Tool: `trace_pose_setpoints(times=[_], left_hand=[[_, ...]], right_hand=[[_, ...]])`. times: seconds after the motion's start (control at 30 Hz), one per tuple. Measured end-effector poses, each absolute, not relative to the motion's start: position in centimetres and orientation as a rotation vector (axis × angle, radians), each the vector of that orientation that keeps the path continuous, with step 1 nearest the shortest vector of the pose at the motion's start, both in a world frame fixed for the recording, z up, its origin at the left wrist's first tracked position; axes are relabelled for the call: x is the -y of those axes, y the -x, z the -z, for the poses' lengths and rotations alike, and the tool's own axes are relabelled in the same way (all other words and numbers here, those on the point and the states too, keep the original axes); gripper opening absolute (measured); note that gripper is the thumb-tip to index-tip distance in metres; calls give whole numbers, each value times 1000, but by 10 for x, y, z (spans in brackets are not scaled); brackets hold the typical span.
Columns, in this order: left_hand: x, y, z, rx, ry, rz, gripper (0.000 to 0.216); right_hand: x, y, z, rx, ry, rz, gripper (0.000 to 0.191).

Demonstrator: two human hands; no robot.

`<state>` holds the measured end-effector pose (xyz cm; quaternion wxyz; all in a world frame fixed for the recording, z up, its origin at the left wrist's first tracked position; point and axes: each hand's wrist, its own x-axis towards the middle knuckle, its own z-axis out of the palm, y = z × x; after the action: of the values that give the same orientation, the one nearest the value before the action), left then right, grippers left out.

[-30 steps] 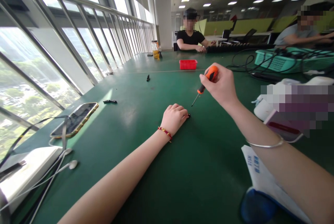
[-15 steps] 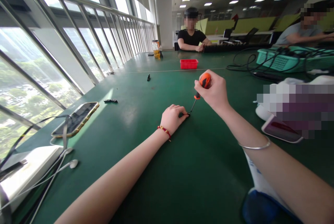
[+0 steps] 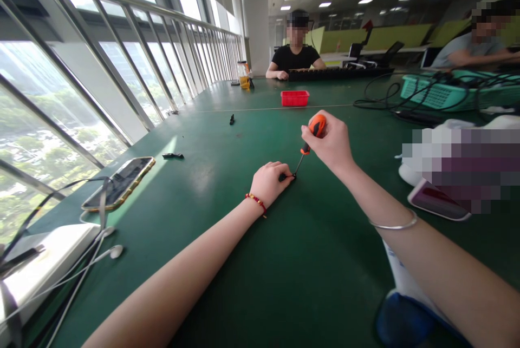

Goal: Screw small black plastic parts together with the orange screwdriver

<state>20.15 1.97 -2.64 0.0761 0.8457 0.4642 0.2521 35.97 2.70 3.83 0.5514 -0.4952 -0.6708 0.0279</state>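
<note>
My left hand (image 3: pixel 269 181) rests on the green table (image 3: pixel 244 261), its fingers pinched on a small black part (image 3: pixel 283 177) that mostly hides under them. My right hand (image 3: pixel 331 142) is closed round the orange handle of a small screwdriver (image 3: pixel 309 138). The screwdriver slants down to the left and its thin tip meets the black part at my left fingertips.
A phone (image 3: pixel 118 182) and white earphones (image 3: pixel 109 250) lie at the left by the window rail. Small black parts (image 3: pixel 173 156) and a red tray (image 3: pixel 294 98) sit farther off. Cables, a teal basket (image 3: pixel 439 93) and papers lie on the right. Two people sit at the far end.
My right hand came down and to the left, bringing the screwdriver tip from above the table onto the black part. My left hand stayed put.
</note>
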Motion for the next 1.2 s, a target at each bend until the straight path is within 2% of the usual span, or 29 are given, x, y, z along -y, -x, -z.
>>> trace_pose_setpoints(times=[0.2, 0.27, 0.37, 0.47, 0.6, 0.67, 0.8, 0.83, 0.9, 1.07, 1.2], left_hand=[[-19, -202, 25, -1390, -2519, -751, 4], [-19, -202, 25, -1390, -2485, -769, 6], [-20, -202, 26, -1427, -2476, -796, 14], [-21, -202, 27, -1465, -2483, -789, 13], [-24, -200, 29, -1451, -2447, -784, 15], [-24, -200, 29, -1449, -2443, -781, 16], [-25, -199, 30, -1442, -2439, -774, 16], [-25, -199, 31, -1442, -2436, -773, 15], [-26, -199, 31, -1441, -2428, -774, 15], [-30, -198, 33, -1420, -2396, -792, 15], [-31, -197, 34, -1410, -2372, -798, 16]], right_hand=[[-20, -356, -46, 1613, 1291, -17, 38], [-18, -356, -50, 1651, 1306, 5, 32], [-13, -359, -59, 1715, 1358, 77, 10], [-8, -364, -70, 1818, 1440, 165, 8], [-4, -370, -78, 1891, 1483, 211, 36], [-4, -371, -79, 1897, 1496, 242, 40], [-5, -370, -79, 1881, 1514, 250, 14], [-5, -370, -79, 1877, 1506, 241, 13], [-5, -370, -79, 1888, 1486, 208, 15], [-5, -373, -78, 1890, 1523, 284, 40], [-4, -369, -78, 1901, 1529, 263, 19]])
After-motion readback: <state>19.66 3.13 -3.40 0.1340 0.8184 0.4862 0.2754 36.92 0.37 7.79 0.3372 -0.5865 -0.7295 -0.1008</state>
